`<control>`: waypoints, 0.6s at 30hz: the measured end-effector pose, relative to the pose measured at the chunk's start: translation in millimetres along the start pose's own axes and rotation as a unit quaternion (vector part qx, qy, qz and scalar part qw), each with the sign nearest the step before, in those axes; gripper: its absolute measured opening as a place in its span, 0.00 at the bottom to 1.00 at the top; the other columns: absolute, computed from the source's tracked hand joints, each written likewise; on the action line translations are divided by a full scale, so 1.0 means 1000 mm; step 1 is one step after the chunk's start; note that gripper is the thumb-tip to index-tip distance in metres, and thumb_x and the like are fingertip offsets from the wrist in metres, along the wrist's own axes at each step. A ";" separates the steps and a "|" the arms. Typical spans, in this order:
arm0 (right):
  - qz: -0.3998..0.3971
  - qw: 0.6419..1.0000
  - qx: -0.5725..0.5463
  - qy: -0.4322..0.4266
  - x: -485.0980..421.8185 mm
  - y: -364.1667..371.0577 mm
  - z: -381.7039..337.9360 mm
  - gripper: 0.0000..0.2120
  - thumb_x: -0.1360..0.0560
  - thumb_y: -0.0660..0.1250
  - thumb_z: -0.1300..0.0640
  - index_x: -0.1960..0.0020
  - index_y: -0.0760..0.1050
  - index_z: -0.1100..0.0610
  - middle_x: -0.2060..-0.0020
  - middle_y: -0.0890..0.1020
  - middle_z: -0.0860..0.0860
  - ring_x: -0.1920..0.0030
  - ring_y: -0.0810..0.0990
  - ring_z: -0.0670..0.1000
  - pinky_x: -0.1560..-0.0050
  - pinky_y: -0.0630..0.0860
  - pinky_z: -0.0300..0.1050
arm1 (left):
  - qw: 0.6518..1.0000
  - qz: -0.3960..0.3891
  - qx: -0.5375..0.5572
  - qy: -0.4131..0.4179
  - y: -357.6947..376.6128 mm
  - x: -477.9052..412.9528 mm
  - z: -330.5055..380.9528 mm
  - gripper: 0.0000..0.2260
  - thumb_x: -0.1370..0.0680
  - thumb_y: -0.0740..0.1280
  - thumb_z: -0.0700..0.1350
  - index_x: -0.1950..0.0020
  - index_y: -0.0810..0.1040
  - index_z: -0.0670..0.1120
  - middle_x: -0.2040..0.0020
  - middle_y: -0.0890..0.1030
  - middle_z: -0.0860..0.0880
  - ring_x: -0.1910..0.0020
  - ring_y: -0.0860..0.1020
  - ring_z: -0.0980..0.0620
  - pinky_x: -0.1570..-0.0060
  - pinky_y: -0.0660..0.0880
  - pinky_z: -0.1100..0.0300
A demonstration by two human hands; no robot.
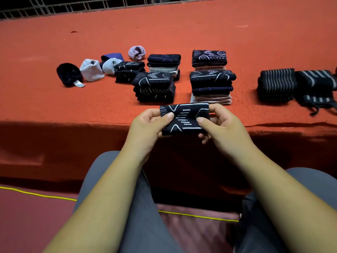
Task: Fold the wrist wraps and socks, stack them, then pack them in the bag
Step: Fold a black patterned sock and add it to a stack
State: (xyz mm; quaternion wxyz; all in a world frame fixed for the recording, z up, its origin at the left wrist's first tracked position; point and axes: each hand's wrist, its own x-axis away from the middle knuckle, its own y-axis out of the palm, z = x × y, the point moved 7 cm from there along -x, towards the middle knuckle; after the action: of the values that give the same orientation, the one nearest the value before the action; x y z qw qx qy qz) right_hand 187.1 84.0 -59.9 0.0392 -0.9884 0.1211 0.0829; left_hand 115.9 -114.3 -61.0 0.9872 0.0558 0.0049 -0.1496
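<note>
A folded black sock with white line patterns (184, 118) is held just above the table's front edge. My left hand (147, 125) pinches its left end, thumb on top. My right hand (220, 123) pinches its right end the same way. Behind it stand several stacks of folded patterned socks (154, 86) (212, 84) (209, 58) (164, 63) (129, 71). Two piles of black wrist wraps with grey stripes (276, 84) (315, 86) lie at the right. No bag is in view.
The table is covered in orange-red cloth (91, 106). Rolled socks in black (69, 74), grey (91, 70), blue (112, 57) and lilac (136, 52) lie at the left. A metal rail (73, 6) runs behind. My knees in grey trousers (102, 172) are below the edge.
</note>
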 end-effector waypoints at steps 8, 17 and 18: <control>0.031 0.998 -0.035 -0.029 -0.014 0.007 -0.006 0.11 0.17 0.69 0.64 0.35 0.79 0.57 0.46 0.86 0.56 0.61 0.84 0.52 0.61 0.83 0.46 | 0.999 0.003 -0.034 0.032 -0.011 -0.007 0.002 0.11 0.18 0.71 0.38 0.36 0.80 0.41 0.49 0.88 0.43 0.52 0.87 0.48 0.52 0.84 0.56; 0.024 0.996 -0.014 -0.082 -0.033 0.044 -0.016 0.15 0.18 0.68 0.63 0.35 0.80 0.51 0.43 0.86 0.47 0.46 0.87 0.52 0.44 0.85 0.64 | 0.989 0.006 0.144 0.014 -0.032 -0.011 0.006 0.14 0.18 0.70 0.37 0.33 0.79 0.37 0.39 0.85 0.41 0.39 0.83 0.48 0.37 0.79 0.56; 0.030 0.996 -0.014 -0.088 -0.036 0.047 -0.017 0.14 0.18 0.68 0.63 0.35 0.81 0.50 0.43 0.86 0.48 0.45 0.86 0.52 0.45 0.85 0.63 | 0.989 0.011 0.143 0.016 -0.035 -0.013 0.006 0.14 0.19 0.70 0.35 0.33 0.79 0.36 0.38 0.84 0.41 0.38 0.83 0.47 0.35 0.79 0.55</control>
State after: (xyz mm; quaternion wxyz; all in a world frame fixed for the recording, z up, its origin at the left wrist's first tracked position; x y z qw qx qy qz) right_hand 143.9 45.6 -39.4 0.0332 -0.9736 0.1459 0.1725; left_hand 93.4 -144.4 -58.5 0.9703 0.1993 -0.0013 -0.1374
